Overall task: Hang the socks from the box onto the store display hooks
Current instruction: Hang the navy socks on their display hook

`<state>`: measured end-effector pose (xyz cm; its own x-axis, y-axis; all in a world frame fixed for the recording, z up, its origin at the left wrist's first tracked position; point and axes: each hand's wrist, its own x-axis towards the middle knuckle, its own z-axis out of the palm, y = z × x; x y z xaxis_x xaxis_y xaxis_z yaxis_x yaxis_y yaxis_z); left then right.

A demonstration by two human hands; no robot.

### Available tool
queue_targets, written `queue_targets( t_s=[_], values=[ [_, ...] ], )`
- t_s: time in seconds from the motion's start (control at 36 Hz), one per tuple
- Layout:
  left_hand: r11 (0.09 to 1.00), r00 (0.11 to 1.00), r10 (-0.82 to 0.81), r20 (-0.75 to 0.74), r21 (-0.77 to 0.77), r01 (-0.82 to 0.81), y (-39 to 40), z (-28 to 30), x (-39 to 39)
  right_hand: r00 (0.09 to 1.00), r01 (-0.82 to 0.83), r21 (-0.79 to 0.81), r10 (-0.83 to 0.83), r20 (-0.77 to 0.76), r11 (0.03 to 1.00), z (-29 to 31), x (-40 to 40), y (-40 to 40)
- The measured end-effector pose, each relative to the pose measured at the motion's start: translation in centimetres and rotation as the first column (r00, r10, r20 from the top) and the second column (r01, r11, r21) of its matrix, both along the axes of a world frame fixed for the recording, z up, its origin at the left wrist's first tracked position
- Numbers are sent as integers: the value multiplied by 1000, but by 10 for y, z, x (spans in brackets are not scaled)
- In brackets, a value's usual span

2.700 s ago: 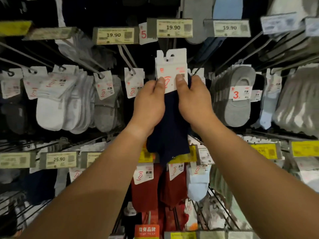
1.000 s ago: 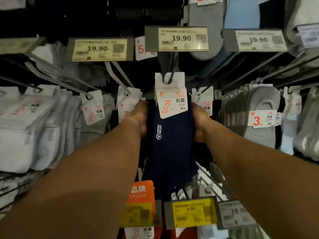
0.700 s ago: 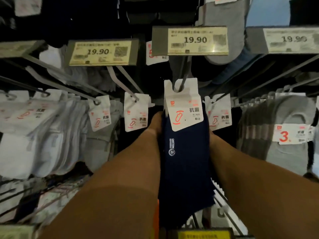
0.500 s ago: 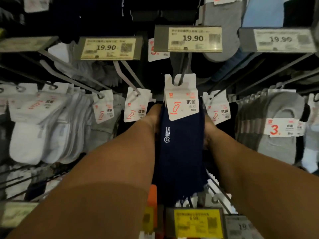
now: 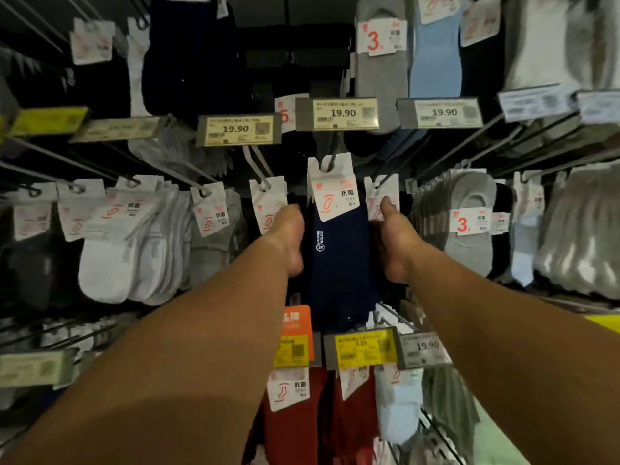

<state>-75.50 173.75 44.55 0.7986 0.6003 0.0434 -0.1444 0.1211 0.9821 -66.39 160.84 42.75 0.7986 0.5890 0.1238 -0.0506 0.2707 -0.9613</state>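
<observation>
A pack of navy socks (image 5: 339, 263) with a white header card (image 5: 335, 193) hangs on a metal display hook (image 5: 332, 155) under a 19.90 price tag (image 5: 339, 114). My left hand (image 5: 288, 239) holds the pack's left edge, its fingers hidden behind the socks. Holding the right edge is my right hand (image 5: 393, 245), thumb pointing up beside the neighbouring card (image 5: 382, 193). The box is out of view.
Hooks with white socks (image 5: 110, 263) and grey socks (image 5: 214, 243) hang to the left, grey low-cut socks (image 5: 469, 229) to the right. Red socks (image 5: 302, 424) and pale blue socks (image 5: 399, 407) hang below behind yellow price tags (image 5: 364, 349). More socks fill the row above.
The pack has gone from being held up in front of the hook to hanging on it. My hands dropped from the card to the pack's sides. The view has pulled back slightly.
</observation>
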Motion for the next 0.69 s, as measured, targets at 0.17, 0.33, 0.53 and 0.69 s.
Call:
queue_targets(
  t_s=[0.17, 0.33, 0.53, 0.69],
  values=[
    [1000, 1000, -25, -18, 9, 26, -25, -10, -12, 998, -45, -30, 46, 41, 999, -20, -36, 7],
    [887, 955, 292, 45, 360, -288, -33, -9, -17, 965, 181, -228, -128, 231, 957, -24, -58, -15],
    [369, 854, 428, 295, 806, -463, -112, -17, -31, 891, 394, -314, -276, 360, 864, -34, -63, -100],
    [321, 959, 258, 114, 926, -197, -224, -39, -4, 776, 590, -437, -326, 540, 679, -52, -62, -227]
  ],
)
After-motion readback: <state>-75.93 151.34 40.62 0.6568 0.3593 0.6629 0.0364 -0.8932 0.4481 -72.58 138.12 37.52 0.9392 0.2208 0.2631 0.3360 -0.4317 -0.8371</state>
